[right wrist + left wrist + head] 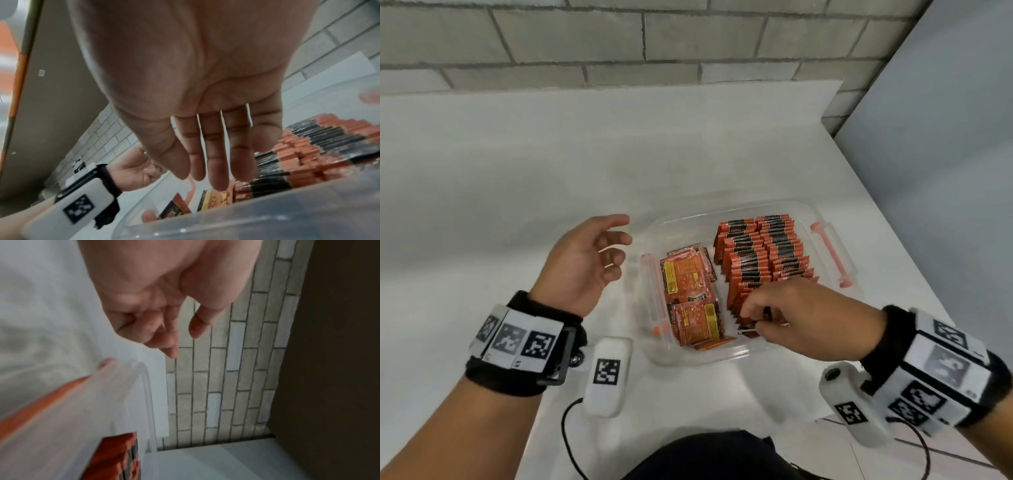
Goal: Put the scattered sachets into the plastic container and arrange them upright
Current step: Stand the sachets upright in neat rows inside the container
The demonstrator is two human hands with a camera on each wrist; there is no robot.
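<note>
Sachets (pixel 760 257): two upright rows fill the right half of the container; loose ones (pixel 690 298) lie flat in its left half.
Container (pixel 690 359): clear plastic, orange latches, on white table (pixel 517 178).
Right hand (pixel 794 315): inside the near right corner, fingertips on the upright row; whether it pinches one, cannot tell.
Left hand (pixel 585 262): just left of the container, fingers loosely spread, holding nothing.
</note>
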